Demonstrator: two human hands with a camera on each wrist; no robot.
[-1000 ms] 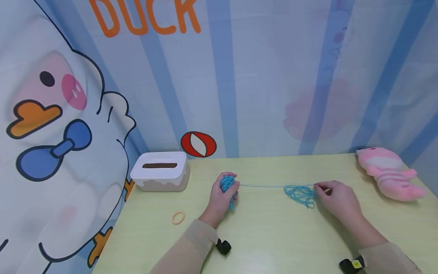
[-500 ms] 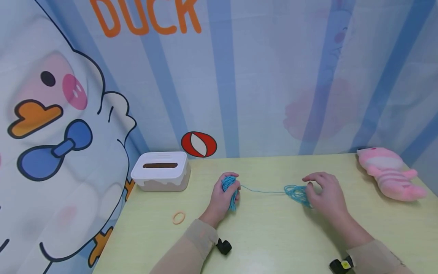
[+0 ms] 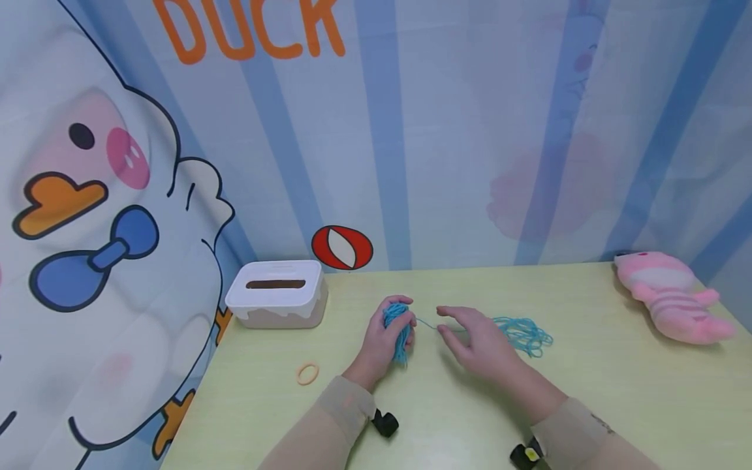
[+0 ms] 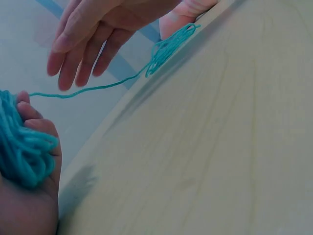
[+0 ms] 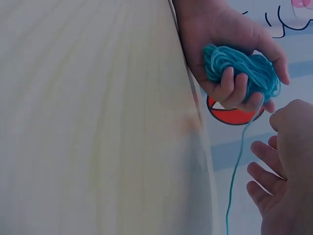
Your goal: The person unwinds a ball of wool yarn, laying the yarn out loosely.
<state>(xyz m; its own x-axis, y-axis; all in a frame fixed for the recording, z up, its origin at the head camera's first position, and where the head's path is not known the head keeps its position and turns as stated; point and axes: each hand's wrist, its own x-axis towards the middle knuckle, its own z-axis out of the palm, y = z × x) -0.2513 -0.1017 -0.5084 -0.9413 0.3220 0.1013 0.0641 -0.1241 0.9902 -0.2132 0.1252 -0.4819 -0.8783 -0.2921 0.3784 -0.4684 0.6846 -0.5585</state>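
Note:
The left hand (image 3: pixel 380 339) grips a bundle of blue yarn (image 3: pixel 398 334) in the head view, its fingers curled round the loops. One strand (image 4: pixel 105 87) runs from the bundle to a loose heap of blue yarn (image 3: pixel 529 336) lying on the table. Between the two is the right hand (image 3: pixel 484 343), thumb and fingers apart, close to the strand. In the right wrist view the right hand (image 5: pixel 291 166) has relaxed fingers with nothing between them, below the held bundle (image 5: pixel 242 71). Whether it touches the strand is hard to tell.
On the table (image 3: pixel 446 418) a tissue box (image 3: pixel 276 297) stands at the back left, with an orange ring (image 3: pixel 307 374) in front of it. A pink plush toy (image 3: pixel 672 297) lies at the back right. A printed curtain (image 3: pixel 446 130) hangs behind the table.
The right hand has let go of the yarn by the heap and moved left toward the left hand. The strand has slackened. The left hand has kept its grip, nearly still.

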